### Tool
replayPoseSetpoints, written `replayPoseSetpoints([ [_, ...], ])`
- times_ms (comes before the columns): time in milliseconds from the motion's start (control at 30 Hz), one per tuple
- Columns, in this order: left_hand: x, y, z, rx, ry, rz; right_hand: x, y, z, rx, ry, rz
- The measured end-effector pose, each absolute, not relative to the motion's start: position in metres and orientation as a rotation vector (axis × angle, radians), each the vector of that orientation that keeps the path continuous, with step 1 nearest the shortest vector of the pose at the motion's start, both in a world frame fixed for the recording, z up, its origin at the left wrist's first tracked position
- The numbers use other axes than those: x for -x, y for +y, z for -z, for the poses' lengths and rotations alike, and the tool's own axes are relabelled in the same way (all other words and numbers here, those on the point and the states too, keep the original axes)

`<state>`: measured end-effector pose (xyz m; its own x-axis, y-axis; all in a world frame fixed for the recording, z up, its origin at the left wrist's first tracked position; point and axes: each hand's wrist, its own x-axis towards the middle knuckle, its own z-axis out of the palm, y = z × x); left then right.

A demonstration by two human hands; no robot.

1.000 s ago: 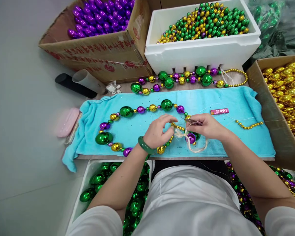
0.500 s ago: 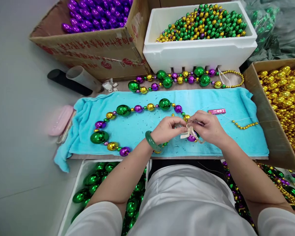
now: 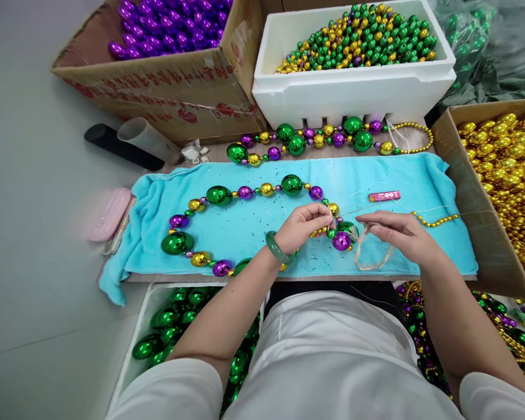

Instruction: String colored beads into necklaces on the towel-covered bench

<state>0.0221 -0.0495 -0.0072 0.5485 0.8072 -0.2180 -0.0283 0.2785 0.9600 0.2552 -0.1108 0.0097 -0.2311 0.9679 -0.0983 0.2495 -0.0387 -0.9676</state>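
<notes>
My left hand (image 3: pixel 308 226), with a green bangle (image 3: pixel 277 247) on its wrist, has thumb and fingers pinched on a thin white thread (image 3: pixel 329 211) at the bead necklace (image 3: pixel 219 196). That necklace of green, gold and purple balls lies in a loop on the turquoise towel (image 3: pixel 245 230). A purple bead (image 3: pixel 341 240) and a partly covered green one sit just right of my left fingers. My right hand (image 3: pixel 391 230) is apart from the left, palm down, with a cream looped strip (image 3: pixel 373 267) hanging from between thumb and fingers; its upper end is hidden.
A red lighter-like packet (image 3: pixel 384 196) and a short gold bead string (image 3: pixel 437 222) lie to the right. Behind are a finished-looking bead strand (image 3: pixel 296 144), a white foam box (image 3: pixel 354 87) and a cardboard box (image 3: pixel 157 96). A gold-bead carton (image 3: pixel 485 227) stands at right.
My hands have moved apart. The right hand has gone right with the cream strip, which now hangs as a wider loop; the left stays near the beads, its thread now showing.
</notes>
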Motion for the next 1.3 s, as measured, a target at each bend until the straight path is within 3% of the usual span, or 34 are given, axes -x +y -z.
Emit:
replayPoseSetpoints([
  [267,-0.026,-0.047,-0.001,-1.282,0.871,-0.645,-0.230,-0.094,0.008,1.272,-1.254,-1.581],
  [1300,-0.030,-0.047,0.000,-1.419,0.884,-0.761,-0.225,-0.092,0.013,1.236,-1.189,-1.572],
])
